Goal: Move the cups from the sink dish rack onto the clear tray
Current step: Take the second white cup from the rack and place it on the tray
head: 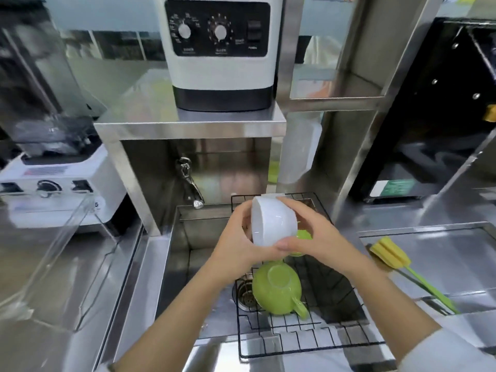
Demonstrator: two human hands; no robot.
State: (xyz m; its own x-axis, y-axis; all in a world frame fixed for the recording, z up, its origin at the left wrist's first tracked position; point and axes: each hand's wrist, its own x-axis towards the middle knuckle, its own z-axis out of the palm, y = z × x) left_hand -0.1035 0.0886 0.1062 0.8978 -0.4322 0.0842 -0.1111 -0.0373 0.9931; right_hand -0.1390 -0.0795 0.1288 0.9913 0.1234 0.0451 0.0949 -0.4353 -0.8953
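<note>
A white cup (272, 220) is held tilted above the black wire dish rack (308, 339) over the sink. My left hand (236, 245) grips its left side and my right hand (314, 237) wraps its right side and base. Below them a green cup (276, 288) lies upside down on the rack, its handle pointing to the lower right. A second green cup (303, 234) shows partly behind my right hand. The clear tray (53, 251) sits on the steel counter at the left, its rim raised.
A faucet (189, 181) hangs over the sink's back left. The drain (244, 291) lies left of the rack. A yellow sponge brush (391, 256) with a green handle rests on the right counter. White appliances stand on the shelf (220, 55) and at the left (53, 181).
</note>
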